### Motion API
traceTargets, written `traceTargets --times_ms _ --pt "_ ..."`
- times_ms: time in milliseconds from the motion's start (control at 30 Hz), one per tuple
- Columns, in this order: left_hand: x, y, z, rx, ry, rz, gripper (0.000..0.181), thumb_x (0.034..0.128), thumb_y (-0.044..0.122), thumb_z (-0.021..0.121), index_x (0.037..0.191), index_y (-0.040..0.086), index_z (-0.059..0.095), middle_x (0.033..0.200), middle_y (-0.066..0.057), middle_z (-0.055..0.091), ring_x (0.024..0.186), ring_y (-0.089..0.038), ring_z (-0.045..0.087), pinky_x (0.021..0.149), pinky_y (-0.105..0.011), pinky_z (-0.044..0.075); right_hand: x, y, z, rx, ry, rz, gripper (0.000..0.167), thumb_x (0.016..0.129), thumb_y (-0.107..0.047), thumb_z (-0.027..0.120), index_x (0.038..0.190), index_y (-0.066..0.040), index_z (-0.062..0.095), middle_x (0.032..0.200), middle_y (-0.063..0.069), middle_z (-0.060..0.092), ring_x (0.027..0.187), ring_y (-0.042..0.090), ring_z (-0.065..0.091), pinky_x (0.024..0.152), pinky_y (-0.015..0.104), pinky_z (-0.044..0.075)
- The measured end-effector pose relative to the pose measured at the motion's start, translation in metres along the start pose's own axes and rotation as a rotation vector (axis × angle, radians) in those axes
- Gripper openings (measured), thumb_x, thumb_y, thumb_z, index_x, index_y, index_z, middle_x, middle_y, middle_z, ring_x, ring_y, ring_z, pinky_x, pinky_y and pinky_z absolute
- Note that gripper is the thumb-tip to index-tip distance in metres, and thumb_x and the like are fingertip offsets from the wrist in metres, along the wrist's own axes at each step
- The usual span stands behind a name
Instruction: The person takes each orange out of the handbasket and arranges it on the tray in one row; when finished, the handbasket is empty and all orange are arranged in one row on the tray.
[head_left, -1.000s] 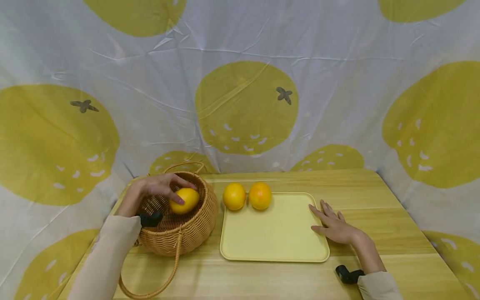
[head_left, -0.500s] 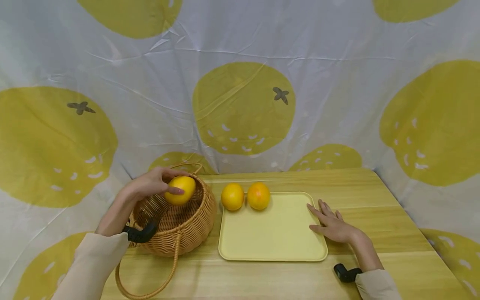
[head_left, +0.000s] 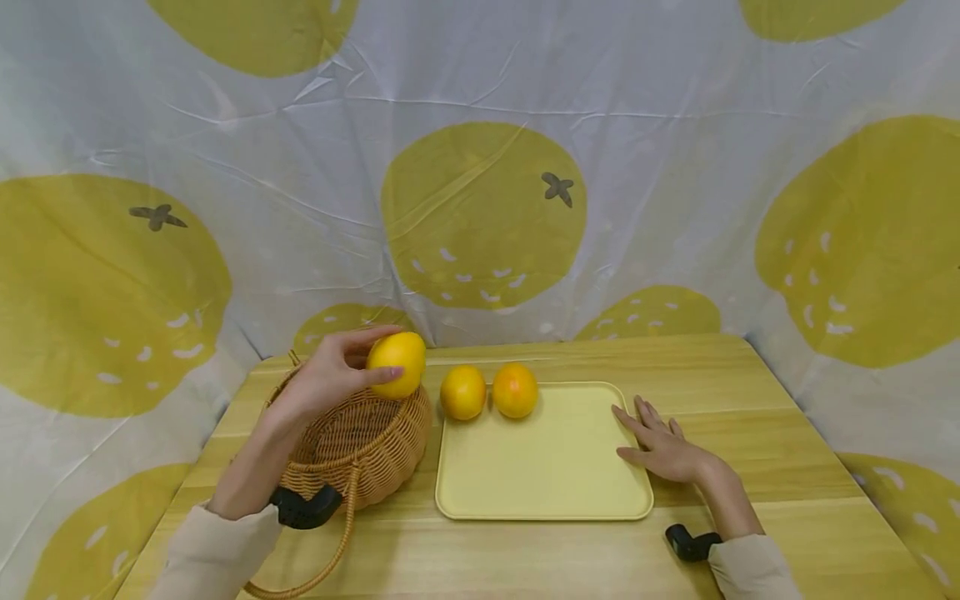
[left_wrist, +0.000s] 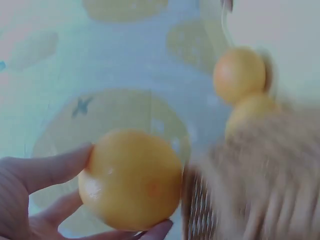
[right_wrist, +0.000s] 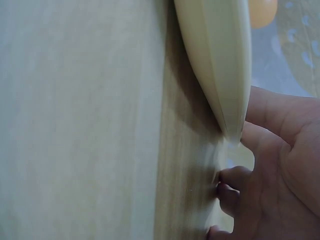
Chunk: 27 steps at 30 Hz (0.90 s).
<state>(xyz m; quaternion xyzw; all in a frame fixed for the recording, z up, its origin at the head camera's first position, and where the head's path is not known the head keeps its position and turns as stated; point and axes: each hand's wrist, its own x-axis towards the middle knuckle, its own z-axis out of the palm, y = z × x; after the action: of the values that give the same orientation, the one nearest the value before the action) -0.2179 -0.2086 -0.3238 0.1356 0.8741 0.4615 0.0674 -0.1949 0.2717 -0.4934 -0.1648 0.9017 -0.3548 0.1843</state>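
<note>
My left hand [head_left: 337,371] grips a yellow-orange orange [head_left: 398,365] between thumb and fingers, above the right rear rim of the wicker basket [head_left: 397,454]. The left wrist view shows the thumb and fingers around this orange [left_wrist: 132,180]. The basket's visible inside holds no fruit; part of it is hidden by my left hand and arm. Two more oranges, a left one [head_left: 462,392] and a right one [head_left: 515,390], sit side by side at the far left corner of the pale yellow tray [head_left: 547,467]. My right hand [head_left: 663,450] rests at the tray's right edge, fingers spread.
The basket's near handle [head_left: 347,533] loops down onto the wooden table [head_left: 525,558]. Behind and beside the table hangs a pale curtain [head_left: 480,75] printed with big yellow fruit.
My left hand has lifted the orange up out of the basket and carried it to the right, over the rim. The right hand keeps its place at the tray.
</note>
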Motion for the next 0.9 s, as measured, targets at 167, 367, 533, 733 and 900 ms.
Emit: traceTargets --times_ms 167,367,533,733,900 --pt "0.006 0.01 0.038 -0.112 0.022 -0.021 0.063 0.0953 0.021 0.077 0.153 0.016 0.053 0.151 -0.021 0.055 0.121 -0.038 0.066 0.084 -0.032 0.059 0.002 0.0 0.0 -0.003 -0.003 0.0 0.076 0.107 -0.033 0.057 0.165 -0.003 0.02 0.167 0.036 -0.013 0.154 0.056 -0.015 0.112 0.077 -0.018" --pt "0.017 0.018 0.101 -0.211 0.055 -0.006 0.058 0.0947 0.014 0.076 0.15 0.016 0.057 0.155 -0.017 0.052 0.125 -0.042 0.063 0.085 -0.036 0.059 0.001 0.0 0.0 -0.004 0.001 0.001 0.075 0.107 -0.033 0.057 0.165 -0.002 0.02 0.167 0.036 -0.012 0.154 0.056 -0.014 0.113 0.077 -0.018" --pt "0.026 0.023 0.149 -0.238 0.065 0.021 0.056 0.0912 0.015 0.08 0.144 0.016 0.063 0.146 -0.016 0.06 0.109 -0.035 0.065 0.075 -0.029 0.055 0.0 -0.001 0.0 0.006 0.003 0.004 0.076 0.106 -0.033 0.058 0.164 -0.002 0.021 0.167 0.037 -0.012 0.154 0.056 -0.015 0.112 0.077 -0.018" --pt "0.033 0.026 0.193 -0.263 0.042 0.037 0.055 0.0909 0.017 0.081 0.143 0.017 0.064 0.143 -0.015 0.061 0.103 -0.028 0.063 0.078 -0.031 0.058 0.0 -0.001 0.001 0.002 0.002 0.006 0.076 0.106 -0.034 0.058 0.165 -0.003 0.022 0.167 0.036 -0.012 0.154 0.056 -0.014 0.113 0.077 -0.018" --pt "0.045 0.022 0.225 -0.316 0.062 0.035 0.054 0.0906 0.014 0.081 0.142 0.012 0.064 0.137 -0.017 0.063 0.101 -0.027 0.06 0.08 -0.032 0.057 0.0 -0.001 0.0 -0.01 0.004 0.009 0.076 0.105 -0.034 0.059 0.164 -0.003 0.023 0.167 0.037 -0.012 0.154 0.056 -0.013 0.112 0.078 -0.018"
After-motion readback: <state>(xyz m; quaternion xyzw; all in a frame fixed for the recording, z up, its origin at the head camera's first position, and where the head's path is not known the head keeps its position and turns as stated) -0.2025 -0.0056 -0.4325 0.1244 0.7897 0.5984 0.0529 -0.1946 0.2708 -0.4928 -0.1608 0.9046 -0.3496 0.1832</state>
